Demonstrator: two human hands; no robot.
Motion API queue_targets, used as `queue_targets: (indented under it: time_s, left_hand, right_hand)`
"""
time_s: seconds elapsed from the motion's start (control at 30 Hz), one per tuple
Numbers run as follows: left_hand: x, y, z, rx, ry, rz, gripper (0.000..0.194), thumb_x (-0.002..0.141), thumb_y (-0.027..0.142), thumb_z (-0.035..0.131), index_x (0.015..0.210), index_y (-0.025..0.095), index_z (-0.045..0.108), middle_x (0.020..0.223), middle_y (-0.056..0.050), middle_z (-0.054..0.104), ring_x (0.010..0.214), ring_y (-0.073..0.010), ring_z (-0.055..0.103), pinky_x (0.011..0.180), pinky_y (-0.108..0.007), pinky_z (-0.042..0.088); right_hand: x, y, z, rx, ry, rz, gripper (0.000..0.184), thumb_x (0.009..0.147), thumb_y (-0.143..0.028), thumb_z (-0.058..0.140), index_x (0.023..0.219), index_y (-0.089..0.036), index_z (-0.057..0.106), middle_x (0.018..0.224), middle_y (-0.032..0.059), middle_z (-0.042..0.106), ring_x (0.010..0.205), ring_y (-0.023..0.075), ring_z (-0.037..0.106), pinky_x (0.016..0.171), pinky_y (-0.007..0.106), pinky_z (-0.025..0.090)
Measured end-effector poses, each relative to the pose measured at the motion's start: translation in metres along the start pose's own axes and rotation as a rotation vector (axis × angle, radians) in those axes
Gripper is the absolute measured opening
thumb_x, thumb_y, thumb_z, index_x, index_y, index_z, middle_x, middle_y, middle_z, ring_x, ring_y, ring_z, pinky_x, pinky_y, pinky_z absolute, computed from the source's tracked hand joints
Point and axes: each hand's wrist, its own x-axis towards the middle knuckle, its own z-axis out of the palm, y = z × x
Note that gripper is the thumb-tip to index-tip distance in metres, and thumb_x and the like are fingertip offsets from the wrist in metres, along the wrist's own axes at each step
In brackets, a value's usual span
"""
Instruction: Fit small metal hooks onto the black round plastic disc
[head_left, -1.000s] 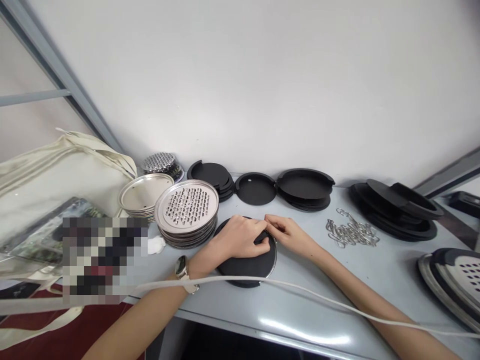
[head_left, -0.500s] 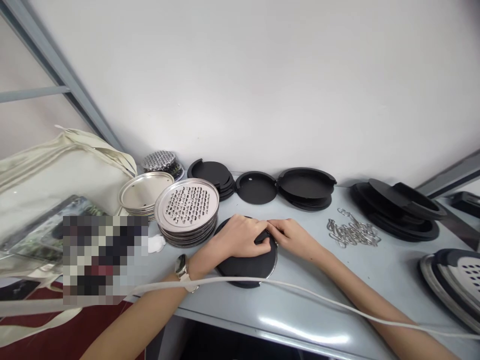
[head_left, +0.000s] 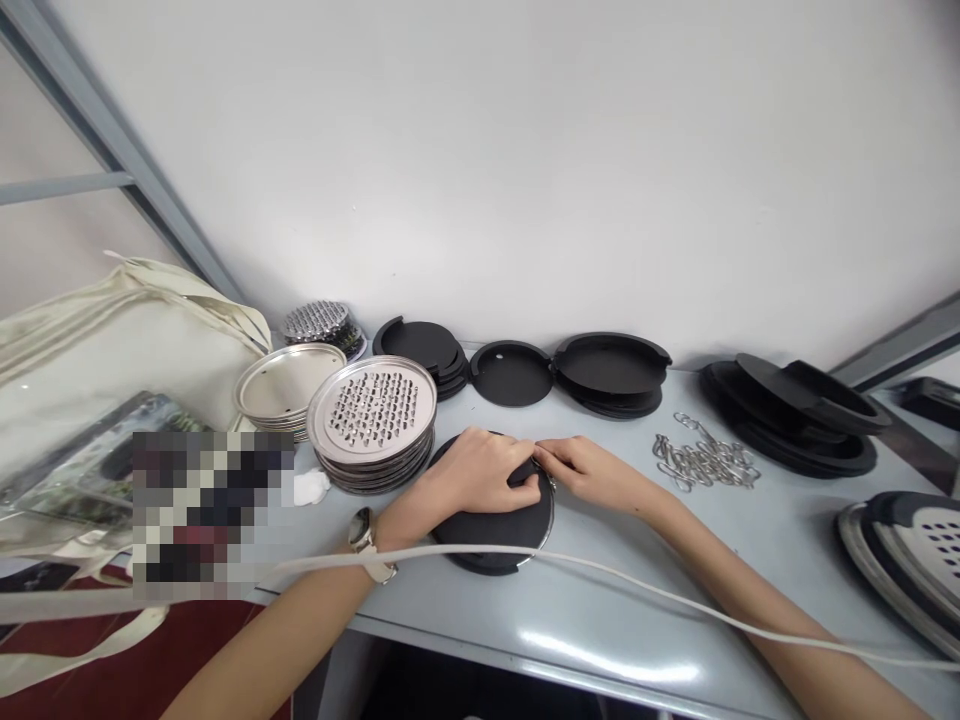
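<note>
A round black disc with a metal rim (head_left: 495, 525) lies on the grey table (head_left: 600, 600) in front of me. My left hand (head_left: 480, 472) rests on top of it, fingers curled and pressing down at its far right edge. My right hand (head_left: 592, 470) meets it there, fingertips pinched at the disc's rim on something too small to make out. A watch sits on my left wrist.
Stacks of perforated metal grater discs (head_left: 373, 415) and plain metal plates (head_left: 285, 385) stand left. Black lids (head_left: 611, 370) line the wall, more black trays (head_left: 802, 415) at right. A pile of wire clips (head_left: 705, 462) lies right of my hands. A white cable (head_left: 637, 595) crosses the front.
My right hand has shifted slightly left toward the disc's edge; otherwise both hands stay in place on the black disc.
</note>
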Motion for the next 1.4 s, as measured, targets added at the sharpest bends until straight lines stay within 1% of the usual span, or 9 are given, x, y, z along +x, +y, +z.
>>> queue_targets:
  time_s: [0.17, 0.3, 0.57, 0.7, 0.83, 1.07, 1.2, 1.4]
  left_hand:
    - [0.000, -0.001, 0.000, -0.011, 0.005, 0.002, 0.017, 0.081, 0.034, 0.050, 0.075, 0.018, 0.054, 0.073, -0.001, 0.065, 0.064, -0.0163, 0.059, 0.055, -0.025, 0.035]
    - [0.000, -0.001, 0.001, -0.026, 0.008, -0.006, 0.017, 0.081, 0.034, 0.049, 0.074, 0.018, 0.054, 0.072, -0.001, 0.065, 0.062, -0.0155, 0.058, 0.055, -0.025, 0.033]
    - [0.000, -0.001, 0.001, -0.027, 0.011, -0.016, 0.017, 0.080, 0.034, 0.051, 0.073, 0.018, 0.054, 0.071, -0.001, 0.065, 0.062, -0.0152, 0.058, 0.053, -0.025, 0.031]
    - [0.000, 0.000, 0.000, -0.023, 0.009, -0.012, 0.018, 0.080, 0.033, 0.050, 0.072, 0.018, 0.053, 0.071, -0.001, 0.065, 0.063, -0.0158, 0.059, 0.053, -0.026, 0.031]
    - [0.000, 0.000, 0.001, -0.026, 0.003, -0.022, 0.018, 0.080, 0.033, 0.050, 0.073, 0.018, 0.053, 0.071, -0.001, 0.065, 0.063, -0.0160, 0.059, 0.053, -0.026, 0.033]
    - [0.000, -0.001, 0.002, -0.031, 0.014, -0.024, 0.017, 0.080, 0.034, 0.051, 0.073, 0.018, 0.054, 0.070, -0.001, 0.064, 0.062, -0.0159, 0.058, 0.053, -0.026, 0.033]
    - [0.000, 0.000, 0.001, -0.034, 0.004, -0.026, 0.018, 0.080, 0.034, 0.050, 0.073, 0.018, 0.054, 0.071, -0.002, 0.064, 0.062, -0.0161, 0.058, 0.054, -0.025, 0.033]
    - [0.001, 0.001, 0.000, -0.026, -0.005, -0.035, 0.018, 0.080, 0.035, 0.050, 0.073, 0.018, 0.054, 0.068, -0.002, 0.063, 0.062, -0.0164, 0.058, 0.054, -0.026, 0.033]
  right_hand:
    - [-0.001, -0.001, 0.001, -0.012, -0.002, 0.003, 0.038, 0.094, -0.034, 0.032, 0.065, -0.018, 0.051, 0.058, -0.0002, 0.052, 0.052, 0.0118, 0.042, 0.053, 0.025, 0.032]
    - [-0.001, 0.000, 0.001, -0.003, -0.011, 0.014, 0.040, 0.094, -0.037, 0.031, 0.063, -0.018, 0.049, 0.056, -0.0010, 0.049, 0.051, 0.0115, 0.040, 0.052, 0.025, 0.030]
    - [0.000, 0.005, 0.002, 0.073, -0.016, 0.005, 0.041, 0.093, -0.041, 0.033, 0.060, -0.018, 0.043, 0.053, -0.0042, 0.037, 0.050, 0.0095, 0.031, 0.048, 0.023, 0.026]
    - [0.001, 0.005, 0.004, 0.135, 0.013, 0.007, 0.039, 0.092, -0.040, 0.035, 0.059, -0.019, 0.037, 0.055, -0.0054, 0.031, 0.051, 0.0086, 0.027, 0.047, 0.023, 0.023]
    - [0.001, 0.006, 0.005, 0.181, 0.027, 0.002, 0.040, 0.090, -0.042, 0.037, 0.058, -0.019, 0.035, 0.056, -0.0059, 0.027, 0.052, 0.0084, 0.025, 0.047, 0.023, 0.021]
    - [0.000, 0.009, 0.000, 0.211, -0.057, -0.016, 0.040, 0.091, -0.045, 0.038, 0.061, -0.019, 0.038, 0.056, -0.0060, 0.027, 0.052, 0.0085, 0.025, 0.047, 0.023, 0.022]
    - [-0.001, 0.008, -0.002, 0.224, -0.076, -0.014, 0.041, 0.091, -0.045, 0.038, 0.061, -0.018, 0.040, 0.055, -0.0061, 0.027, 0.051, 0.0082, 0.024, 0.046, 0.023, 0.022]
    - [-0.003, 0.006, -0.007, 0.207, -0.128, -0.006, 0.040, 0.092, -0.046, 0.037, 0.065, -0.018, 0.045, 0.056, -0.0050, 0.034, 0.050, 0.0089, 0.029, 0.046, 0.023, 0.026]
